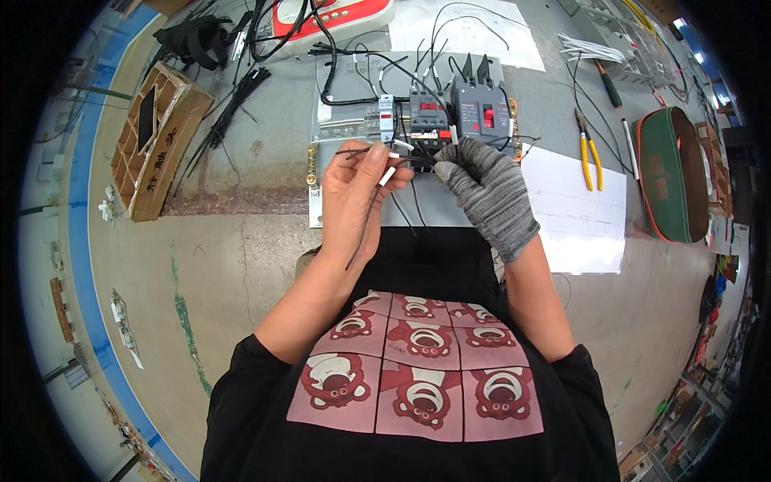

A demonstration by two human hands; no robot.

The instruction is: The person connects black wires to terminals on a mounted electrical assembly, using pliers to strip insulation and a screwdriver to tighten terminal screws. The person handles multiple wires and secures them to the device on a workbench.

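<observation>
Shirt (419,365), hands (353,205) gripping wires (387,176), box (178,140) (compartmented).

The bare left hand (353,197) pinched thin black wires (422,159) fitted with white tubes (386,176), while the right hand (486,193), in a grey knit glove, gripped the same bunch. Both were just in front of a large switch (479,108) on a metal plate (442,210). Yellow-handled pliers (585,165) lay partly on white paper (562,221) to the right, near a green bag (665,173).
</observation>
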